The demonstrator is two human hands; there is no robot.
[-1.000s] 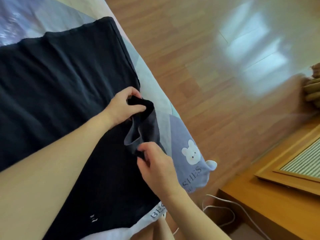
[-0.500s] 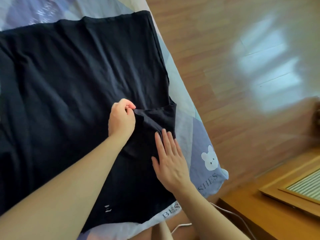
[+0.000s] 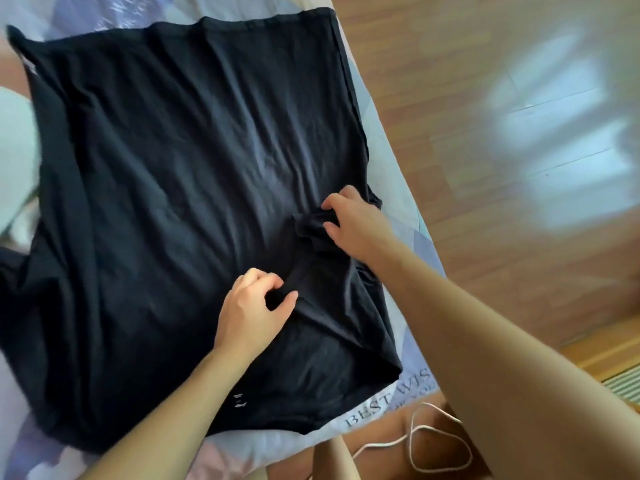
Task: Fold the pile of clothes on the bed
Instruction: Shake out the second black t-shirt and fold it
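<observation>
Where the bed sheet (image 3: 408, 393) meets the wooden floor (image 3: 485, 81), a black T-shirt (image 3: 173, 168) lies spread flat, long axis running from near edge to far edge, hem farthest away. Printed sheet text reads "BEST WIS", the rest cut off. A small white mark on the shirt near the left forearm is illegible. The shirt's left side is blurred and partly out of frame. Left hand (image 3: 252, 306) pinches a fabric fold; right hand (image 3: 356, 226) grips the bunched sleeve. White cord (image 3: 436, 441) lies below.
</observation>
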